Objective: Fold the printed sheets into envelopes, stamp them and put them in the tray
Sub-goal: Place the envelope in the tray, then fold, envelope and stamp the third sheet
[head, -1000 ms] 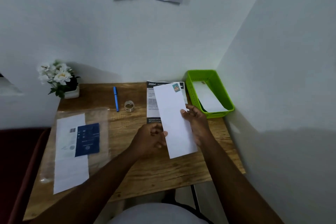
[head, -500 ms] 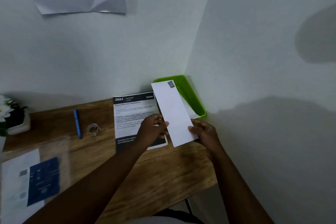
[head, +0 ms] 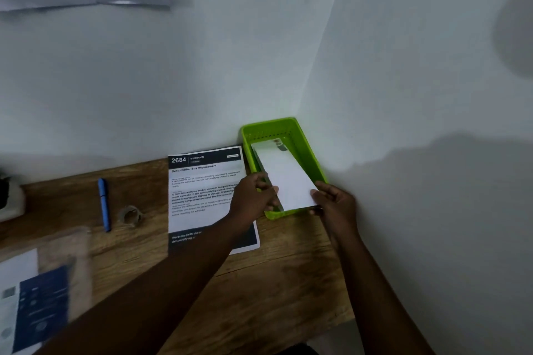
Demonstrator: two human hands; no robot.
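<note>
- One view only, head-worn; nothing to overlap with.
- Looks forward and down from above the near edge of the desk [head: 274,282], aimed at its far right corner where two walls meet.
- Wide angle: walls fill the upper half, desk the lower half.
- Close range: both forearms enter from the bottom edge; left hand [head: 253,196] and right hand [head: 336,202] sit near frame centre.
- Green tray [head: 248,135] in that corner lies just above centre.
- Left part of the desk is blurred and cut off by the frame edge.
</note>
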